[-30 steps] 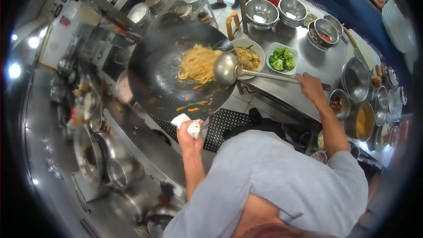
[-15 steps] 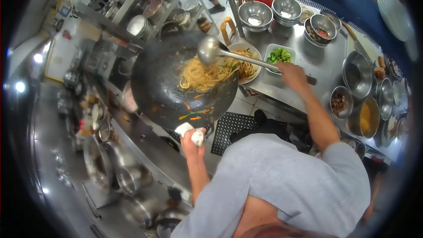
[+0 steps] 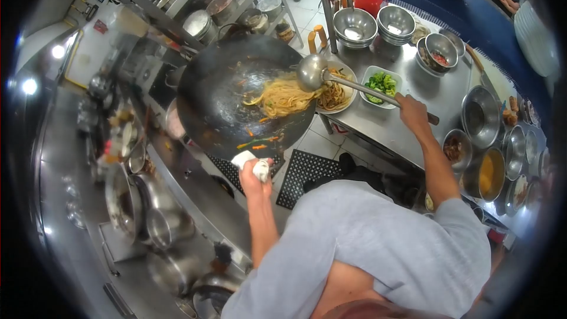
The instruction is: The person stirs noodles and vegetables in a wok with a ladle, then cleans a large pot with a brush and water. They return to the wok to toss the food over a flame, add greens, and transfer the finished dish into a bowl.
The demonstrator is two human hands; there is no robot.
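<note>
My left hand (image 3: 255, 178) is closed round a folded white cloth (image 3: 241, 159) at the near rim of a large dark wok (image 3: 207, 94); the cloth hides the wok's handle. Noodles (image 3: 284, 97) with bits of carrot and greens lie toward the wok's right side. My right hand (image 3: 413, 110) grips the long handle of a steel ladle (image 3: 311, 72), whose bowl hangs over the wok's right rim and the noodles. Beside that rim, a white plate (image 3: 352, 95) with more noodles sits at the edge of the steel table, partly behind the ladle.
A square white bowl of broccoli (image 3: 380, 84) stands on the steel table (image 3: 422, 91). Stacked steel bowls (image 3: 355, 25) are behind it, and a pot of yellow liquid (image 3: 489, 171) is at the right. Pot shelves (image 3: 207, 9) rise behind the wok. Another person's hands (image 3: 507, 0) show at top right.
The ladle and my right hand have moved to the right, away from the wok's middle. The noodles have spread toward the right rim by the plate. My left hand keeps its grip.
</note>
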